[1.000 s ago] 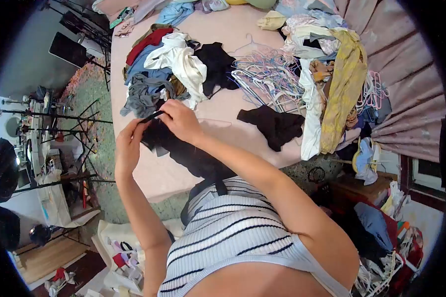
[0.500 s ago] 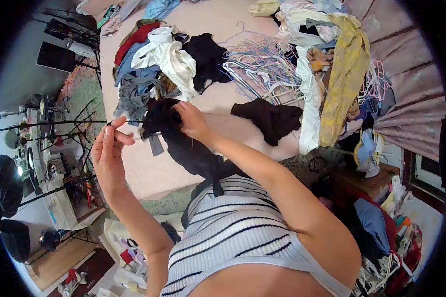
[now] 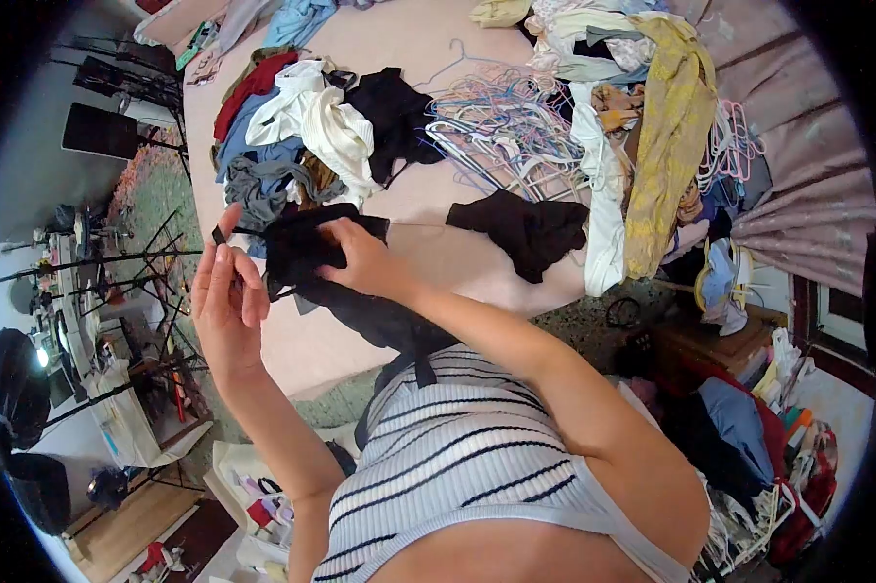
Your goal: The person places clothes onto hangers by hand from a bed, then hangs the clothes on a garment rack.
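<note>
The left hand (image 3: 232,301) pinches a thin black strap (image 3: 219,236) between its fingertips, the other fingers curled. The strap runs to the black garment (image 3: 307,253), which is bunched over the near part of the bed (image 3: 321,355) and trails back toward the person's waist. The right hand (image 3: 360,260) lies on the garment with thumb and fingers apart; whether it grips any cloth, I cannot tell.

Just beyond is a pile with gray cloth (image 3: 255,189), a white shirt (image 3: 345,136) and red cloth (image 3: 245,105), a black top (image 3: 391,112) beside it. Loose hangers (image 3: 506,126) lie in a tangle between that top and a long yellow garment (image 3: 661,146); a dark garment (image 3: 525,233) lies nearer.

Low on the left, a cream box (image 3: 226,489) stands open — red (image 3: 259,513) and pale purple things inside. Low on the right are clothes (image 3: 734,418) and white hangers (image 3: 763,525) — what holds them is unclear.
</note>
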Demonstrator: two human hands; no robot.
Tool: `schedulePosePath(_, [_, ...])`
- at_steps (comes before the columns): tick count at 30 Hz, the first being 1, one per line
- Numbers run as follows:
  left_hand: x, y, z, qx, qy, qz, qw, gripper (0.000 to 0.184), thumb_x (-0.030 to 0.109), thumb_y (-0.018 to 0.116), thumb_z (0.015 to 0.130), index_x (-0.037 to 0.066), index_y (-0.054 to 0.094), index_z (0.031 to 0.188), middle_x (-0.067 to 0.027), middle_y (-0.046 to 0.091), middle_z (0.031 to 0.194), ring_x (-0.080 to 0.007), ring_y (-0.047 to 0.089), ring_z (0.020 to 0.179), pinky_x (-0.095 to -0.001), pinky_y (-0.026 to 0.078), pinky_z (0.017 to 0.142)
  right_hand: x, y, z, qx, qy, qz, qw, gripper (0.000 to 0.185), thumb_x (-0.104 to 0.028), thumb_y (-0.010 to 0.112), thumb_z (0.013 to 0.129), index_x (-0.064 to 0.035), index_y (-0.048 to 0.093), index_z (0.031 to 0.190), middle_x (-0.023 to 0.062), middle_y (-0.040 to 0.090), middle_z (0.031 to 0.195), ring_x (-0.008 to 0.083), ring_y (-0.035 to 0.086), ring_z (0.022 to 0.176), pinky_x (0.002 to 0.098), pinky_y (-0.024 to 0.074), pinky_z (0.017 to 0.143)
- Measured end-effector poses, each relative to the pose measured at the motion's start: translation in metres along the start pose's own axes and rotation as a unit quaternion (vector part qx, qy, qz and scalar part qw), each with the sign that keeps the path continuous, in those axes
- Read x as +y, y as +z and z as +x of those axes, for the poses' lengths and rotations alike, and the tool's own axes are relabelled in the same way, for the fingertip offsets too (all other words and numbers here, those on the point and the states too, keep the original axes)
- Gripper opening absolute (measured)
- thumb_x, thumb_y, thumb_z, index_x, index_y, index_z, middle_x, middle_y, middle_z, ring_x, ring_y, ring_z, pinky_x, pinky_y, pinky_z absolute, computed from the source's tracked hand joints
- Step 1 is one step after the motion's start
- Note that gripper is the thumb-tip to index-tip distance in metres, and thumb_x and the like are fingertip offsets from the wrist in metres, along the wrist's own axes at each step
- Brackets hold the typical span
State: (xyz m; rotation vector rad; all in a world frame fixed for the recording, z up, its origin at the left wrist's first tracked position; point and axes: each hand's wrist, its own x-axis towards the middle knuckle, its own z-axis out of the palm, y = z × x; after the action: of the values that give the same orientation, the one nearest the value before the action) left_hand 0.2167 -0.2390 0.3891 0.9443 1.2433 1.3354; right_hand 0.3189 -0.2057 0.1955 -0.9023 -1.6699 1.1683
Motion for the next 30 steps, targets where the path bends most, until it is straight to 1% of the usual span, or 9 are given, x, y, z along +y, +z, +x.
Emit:
schedulePosePath(4, [0.026,-0.007,-0.004,-0.076,0.092,-0.088,0.989,0.044,0.013,0.036,0.095,-0.006,0.023,0.133,0.0018,0.046,0.063,-0.0007,0.028,0.036,-0.0143,0.024,0.03,0.081,0.026,-0.018,-0.042,0.08,-0.195,0.977,0.035,-0.012,0.061,0.072,-0.0004,0.05,0.102,0.0185,0.053,0.101,0.0372,0.052,0.095,0.0423,0.0446,0.079])
schedulePosePath(10, [0.05,-0.014,-0.007,0.022,0.119,-0.091,0.988,0.044,0.014,0.034,0.096,-0.006,0.022,0.134,0.0016,0.038,0.056,-0.0012,0.026,0.032,-0.0152,0.022,0.027,0.085,-0.001,-0.042,-0.184,0.343,-0.13,0.912,0.049,-0.035,0.065,0.075,-0.0013,0.051,0.109,0.0167,0.055,0.105,0.0317,0.055,0.094,0.0413,0.046,0.077])
schedulePosePath(12, [0.035,-0.012,-0.002,-0.018,0.092,-0.113,0.989,0.044,0.012,0.035,0.095,-0.007,0.022,0.133,-0.0006,0.043,0.061,-0.0008,0.028,0.032,-0.0149,0.023,0.027,0.069,0.011,-0.037,-0.113,0.428,0.188,0.877,0.055,-0.047,0.066,0.074,-0.0026,0.055,0.105,0.0092,0.058,0.097,0.022,0.056,0.089,0.0348,0.0452,0.074])
schedulePosePath(16, [0.027,-0.004,-0.007,-0.04,0.072,-0.085,0.993,0.044,0.011,0.033,0.094,-0.008,0.023,0.133,-0.0003,0.044,0.062,-0.0016,0.027,0.033,-0.0149,0.024,0.028,0.036,0.035,-0.024,-0.115,0.379,0.447,0.802,0.064,-0.043,0.063,0.079,0.0034,0.046,0.12,0.0111,0.06,0.099,0.0202,0.058,0.09,0.0296,0.0447,0.083])
schedulePosePath(18, [0.032,-0.016,-0.006,-0.028,0.092,-0.1,0.99,0.044,0.011,0.034,0.094,-0.007,0.023,0.133,-0.0011,0.046,0.063,-0.0015,0.028,0.033,-0.0146,0.024,0.028,0.033,0.039,-0.018,-0.303,0.245,0.353,0.851,0.06,-0.041,0.063,0.079,0.002,0.048,0.119,0.0117,0.059,0.102,0.02,0.058,0.09,0.0294,0.0447,0.083])
schedulePosePath(22, [0.038,-0.04,-0.012,0.025,0.128,-0.063,0.99,0.046,0.014,0.038,0.094,-0.004,0.023,0.134,-0.0005,0.049,0.067,-0.0009,0.03,0.037,-0.014,0.026,0.032,0.07,0.027,-0.027,-0.365,0.204,0.072,0.906,0.045,-0.035,0.064,0.077,-0.0046,0.057,0.11,0.0121,0.062,0.097,0.0214,0.058,0.087,0.0326,0.045,0.079])
schedulePosePath(25, [0.025,-0.056,-0.016,0.085,0.095,0.01,0.992,0.045,0.017,0.04,0.094,-0.005,0.029,0.132,0.0,0.049,0.067,-0.0024,0.033,0.042,-0.0153,0.029,0.036,0.159,0.001,-0.074,-0.134,0.173,-0.044,0.975,0.033,-0.031,0.06,0.078,-0.007,0.063,0.1,0.0115,0.065,0.088,0.023,0.061,0.077,0.0358,0.0476,0.069])
schedulePosePath(28, [-0.006,-0.071,-0.013,0.159,0.022,0.069,0.985,0.044,0.02,0.042,0.093,-0.004,0.035,0.129,0.0014,0.047,0.068,-0.0048,0.037,0.049,-0.0173,0.034,0.044,0.343,-0.042,-0.142,-0.145,0.386,-0.358,0.838,0.037,-0.028,0.058,0.076,-0.0077,0.057,0.107,0.0199,0.057,0.108,0.0321,0.057,0.098,0.0422,0.0468,0.079])
schedulePosePath(30, [-0.033,-0.081,-0.008,0.14,-0.04,0.06,0.987,0.043,0.018,0.042,0.093,-0.004,0.035,0.129,0.0005,0.047,0.068,-0.0055,0.04,0.052,-0.0174,0.035,0.046,0.267,-0.101,-0.126,-0.012,0.427,-0.39,0.816,0.062,-0.023,0.064,0.071,-0.0062,0.037,0.125,0.02,0.038,0.127,0.0381,0.053,0.102,0.0428,0.0471,0.082])
